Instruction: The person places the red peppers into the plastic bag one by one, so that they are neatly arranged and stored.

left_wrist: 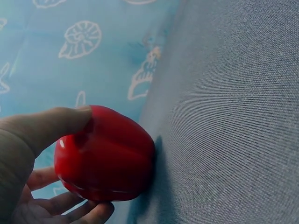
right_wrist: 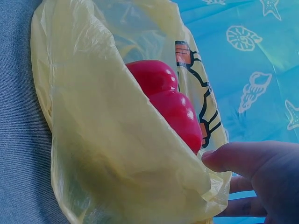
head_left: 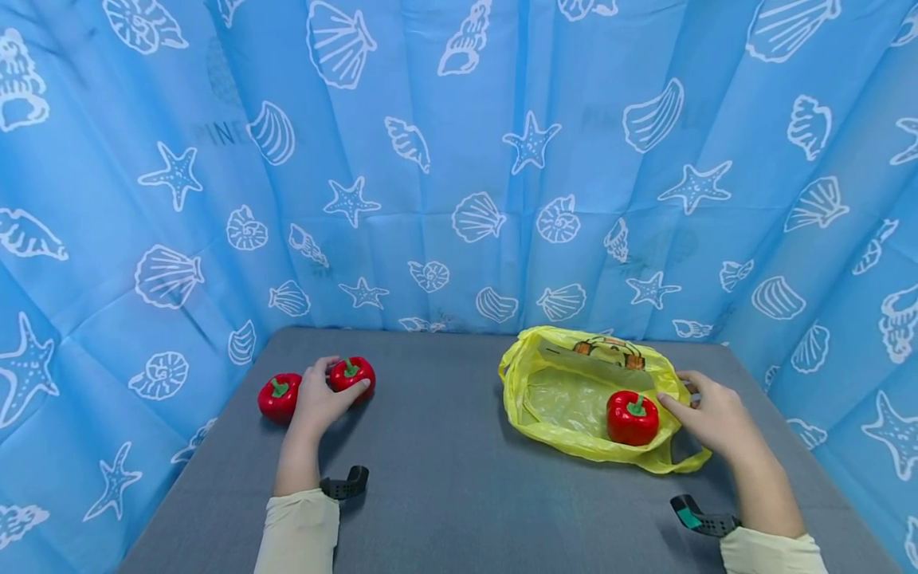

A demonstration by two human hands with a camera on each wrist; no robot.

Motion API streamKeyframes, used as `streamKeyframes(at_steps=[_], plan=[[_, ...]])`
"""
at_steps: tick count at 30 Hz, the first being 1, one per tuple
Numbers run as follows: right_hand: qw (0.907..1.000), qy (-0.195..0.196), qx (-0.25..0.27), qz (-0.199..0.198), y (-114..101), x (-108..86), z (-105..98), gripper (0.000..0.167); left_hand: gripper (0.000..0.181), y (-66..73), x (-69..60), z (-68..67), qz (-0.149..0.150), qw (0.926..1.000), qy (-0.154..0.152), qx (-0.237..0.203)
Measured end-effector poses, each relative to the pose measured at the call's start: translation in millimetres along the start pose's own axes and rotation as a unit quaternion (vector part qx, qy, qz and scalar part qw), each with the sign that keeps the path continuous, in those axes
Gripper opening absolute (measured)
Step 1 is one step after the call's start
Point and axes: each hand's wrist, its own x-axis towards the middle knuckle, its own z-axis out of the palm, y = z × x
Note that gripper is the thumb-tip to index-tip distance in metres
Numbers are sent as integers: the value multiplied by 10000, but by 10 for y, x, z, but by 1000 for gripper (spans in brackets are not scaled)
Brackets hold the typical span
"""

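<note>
On the grey table (head_left: 437,478), your left hand (head_left: 315,405) had fingers clasped round a red pepper (head_left: 353,371), your right hand (head_left: 719,414) pinched a yellow bag (head_left: 562,400), another pepper (head_left: 629,422) inside.

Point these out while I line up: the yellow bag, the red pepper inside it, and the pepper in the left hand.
Yellow bag (head_left: 574,448): head view, on its near rim.
Bagged pepper (head_left: 626,424): head view, on its red side below the stem.
Gripped pepper (left_wrist: 111,154): left wrist view, mid red side.

A curtained booth — blue seashell curtain (head_left: 430,171) backs and flanks a grey table (head_left: 445,486).
</note>
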Motion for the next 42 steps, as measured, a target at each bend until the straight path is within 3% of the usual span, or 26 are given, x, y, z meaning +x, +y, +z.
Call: streamKeyframes(at_steps=[14, 42], plan=[[10000, -91, 13, 27, -14, 3, -10, 71, 96, -75, 41, 49, -29, 10000, -51, -16], [10000, -57, -35, 17, -13, 7, -2, 69, 95, -93, 42, 94, 39, 9999, -66, -108]])
